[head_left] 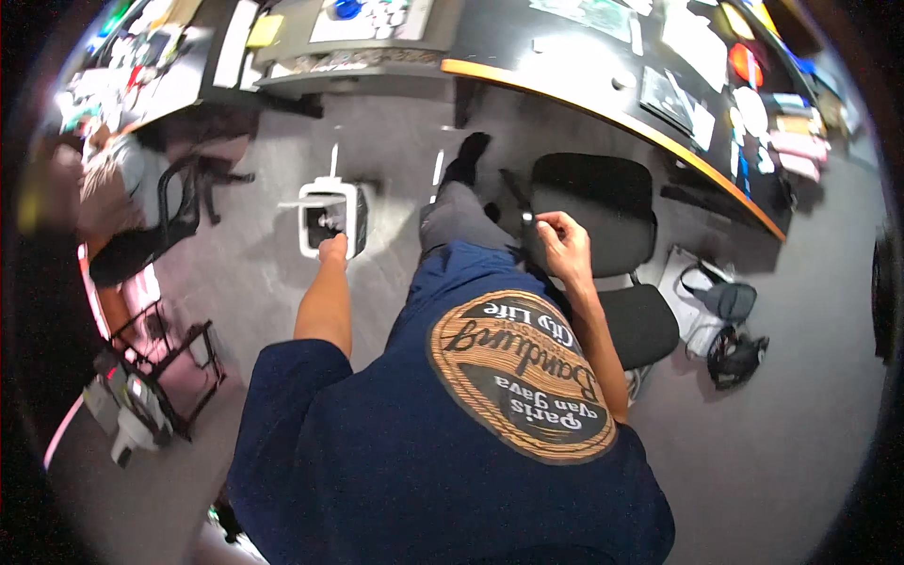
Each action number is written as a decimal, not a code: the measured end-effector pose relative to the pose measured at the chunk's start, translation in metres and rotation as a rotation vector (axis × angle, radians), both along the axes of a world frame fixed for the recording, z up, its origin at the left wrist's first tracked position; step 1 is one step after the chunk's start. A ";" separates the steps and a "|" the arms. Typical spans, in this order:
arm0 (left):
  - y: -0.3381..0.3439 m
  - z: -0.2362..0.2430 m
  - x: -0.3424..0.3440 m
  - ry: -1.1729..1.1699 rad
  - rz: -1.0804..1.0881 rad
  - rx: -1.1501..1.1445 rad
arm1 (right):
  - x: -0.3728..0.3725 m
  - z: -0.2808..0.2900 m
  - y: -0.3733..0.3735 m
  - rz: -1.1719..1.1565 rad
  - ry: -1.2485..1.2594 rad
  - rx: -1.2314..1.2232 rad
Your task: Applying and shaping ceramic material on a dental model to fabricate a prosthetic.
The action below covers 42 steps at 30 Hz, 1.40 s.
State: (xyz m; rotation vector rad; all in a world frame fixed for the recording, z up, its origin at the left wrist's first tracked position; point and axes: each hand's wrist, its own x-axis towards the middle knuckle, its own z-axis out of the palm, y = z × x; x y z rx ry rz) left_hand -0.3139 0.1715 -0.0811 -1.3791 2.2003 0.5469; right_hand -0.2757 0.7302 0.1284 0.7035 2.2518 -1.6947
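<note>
The white-rimmed bin (pixel 352 217) stands on the grey floor (pixel 395 141), left of the legs, opening upward; its long axis runs fore-and-aft. A white strip (pixel 294 203) lies crosswise, projecting left past the rim. The left hand (pixel 332 247) is at the near rim (finger state: cannot tell). The right hand (pixel 563 247) has curled fingers beside a small dark item (pixel 527 219); whether grasped, cannot tell.
</note>
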 end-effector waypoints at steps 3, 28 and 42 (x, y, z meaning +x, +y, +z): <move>0.046 -0.029 -0.032 0.124 -0.070 0.712 | -0.007 0.009 0.004 -0.019 0.065 -0.010; 0.425 0.198 -0.248 1.026 -1.194 0.753 | -0.101 -0.001 0.059 -0.391 -0.016 -0.242; 0.448 0.156 -0.335 1.095 -1.231 0.386 | -0.179 -0.004 0.107 -0.317 0.027 -0.036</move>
